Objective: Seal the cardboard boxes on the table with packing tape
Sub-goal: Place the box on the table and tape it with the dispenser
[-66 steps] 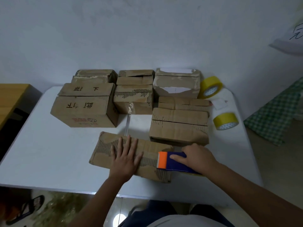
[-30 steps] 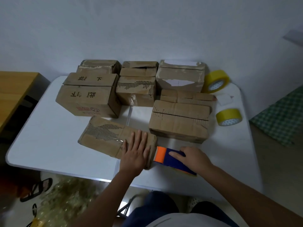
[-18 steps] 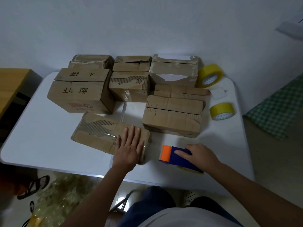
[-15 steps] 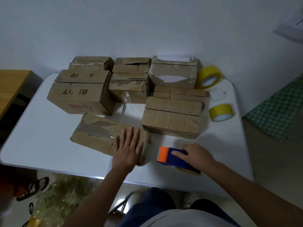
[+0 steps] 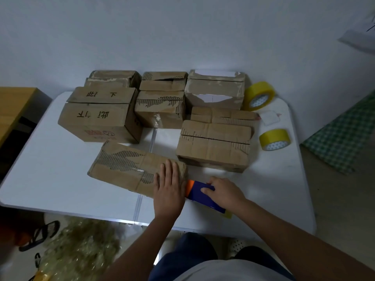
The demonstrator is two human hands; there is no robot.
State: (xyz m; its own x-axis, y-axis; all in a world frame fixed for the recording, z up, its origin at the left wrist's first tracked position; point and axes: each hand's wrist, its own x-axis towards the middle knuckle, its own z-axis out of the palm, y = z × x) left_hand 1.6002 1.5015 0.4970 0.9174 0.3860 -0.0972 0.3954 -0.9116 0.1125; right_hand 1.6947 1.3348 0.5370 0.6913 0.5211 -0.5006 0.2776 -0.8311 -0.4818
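A person's left hand (image 5: 168, 186) is pressing flat, fingers straight, on the nearest cardboard box (image 5: 136, 169) on the white worktop (image 5: 50, 179), while the right hand (image 5: 224, 193) is gripping a tape dispenser (image 5: 203, 194) against its end.

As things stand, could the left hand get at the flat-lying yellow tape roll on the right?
Probably not easily. The left hand rests flat on the near box, and the flat roll lies far right, beyond the right hand holding the dispenser; it would have to cross that arm.
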